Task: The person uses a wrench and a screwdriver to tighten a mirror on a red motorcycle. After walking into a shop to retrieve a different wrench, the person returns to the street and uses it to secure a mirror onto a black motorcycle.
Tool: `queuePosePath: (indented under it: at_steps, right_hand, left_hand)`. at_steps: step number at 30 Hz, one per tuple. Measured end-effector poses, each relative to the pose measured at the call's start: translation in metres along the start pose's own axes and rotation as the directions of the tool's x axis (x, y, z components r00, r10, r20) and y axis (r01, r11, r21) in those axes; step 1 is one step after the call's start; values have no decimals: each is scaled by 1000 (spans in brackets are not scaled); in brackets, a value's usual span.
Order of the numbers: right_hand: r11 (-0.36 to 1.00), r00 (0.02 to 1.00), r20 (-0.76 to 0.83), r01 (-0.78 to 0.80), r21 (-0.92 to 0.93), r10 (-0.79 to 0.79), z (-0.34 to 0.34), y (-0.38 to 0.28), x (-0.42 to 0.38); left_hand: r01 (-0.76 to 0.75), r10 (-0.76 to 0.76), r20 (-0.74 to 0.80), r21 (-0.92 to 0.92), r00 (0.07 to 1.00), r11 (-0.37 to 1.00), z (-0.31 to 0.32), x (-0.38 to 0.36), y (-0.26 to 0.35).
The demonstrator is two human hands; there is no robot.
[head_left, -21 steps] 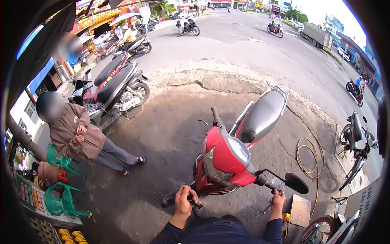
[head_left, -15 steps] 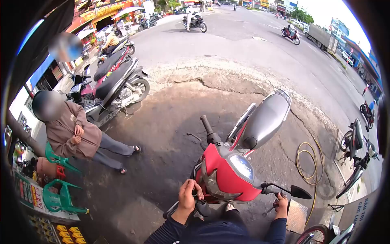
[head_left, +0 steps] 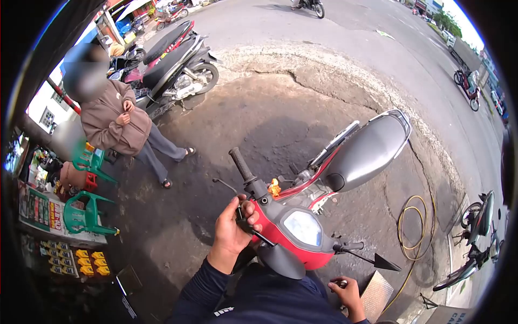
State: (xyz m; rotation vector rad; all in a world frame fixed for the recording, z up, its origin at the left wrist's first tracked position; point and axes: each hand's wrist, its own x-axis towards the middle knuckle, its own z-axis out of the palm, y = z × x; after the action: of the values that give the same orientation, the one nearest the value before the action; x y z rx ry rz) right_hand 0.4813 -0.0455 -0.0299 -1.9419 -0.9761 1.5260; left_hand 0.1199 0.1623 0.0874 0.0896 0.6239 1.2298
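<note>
Left hand [head_left: 234, 225]: fingers are gripping a black mirror [head_left: 281, 263] by its stem [head_left: 264, 238], lower centre | Right hand [head_left: 349, 294]: fingers are curling round a small metal piece [head_left: 342, 283], partly hidden, bottom right-of-centre | Motorbike [head_left: 302, 227]: is standing mid-frame | Risk: slackening left fingers could be letting the mirror slip, probably scuffing the red cowl [head_left: 273, 233]

Standing person [head_left: 116, 116]: head [head_left: 86, 81] blurred. Item [head_left: 342, 283] in right hand [head_left: 349, 294]: mostly covered, unidentifiable. Sign [head_left: 452, 315]: cut off at view's lower edge.
</note>
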Motion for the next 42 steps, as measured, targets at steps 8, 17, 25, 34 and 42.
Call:
queuePosePath:
  at_steps: [8,17,25,34,42]
  right_hand:
    - [656,640,-151,717,-235,-753,33,-161,-1]
    - [745,739,-97,661,-89,-667,49,-241,-13]
    - [696,627,-464,718,30,-626,71,-223,-4]
    - [754,716,-505,633,179,-481,78,-210,26]
    - [750,692,-511,649,130,-510,95,-203,10]
  left_hand:
    - [113,-108,34,-241,994,964,16,33,-37]
    - [215,-213,97,-5,972,977,-48,78,-20]
    - [94,-181,291,288,939,953,-40,41,8]
    - [-737,-13,762,622,648,-262,-62,75,39]
    - [-623,-111,613,762,782,-179,-62,63,56]
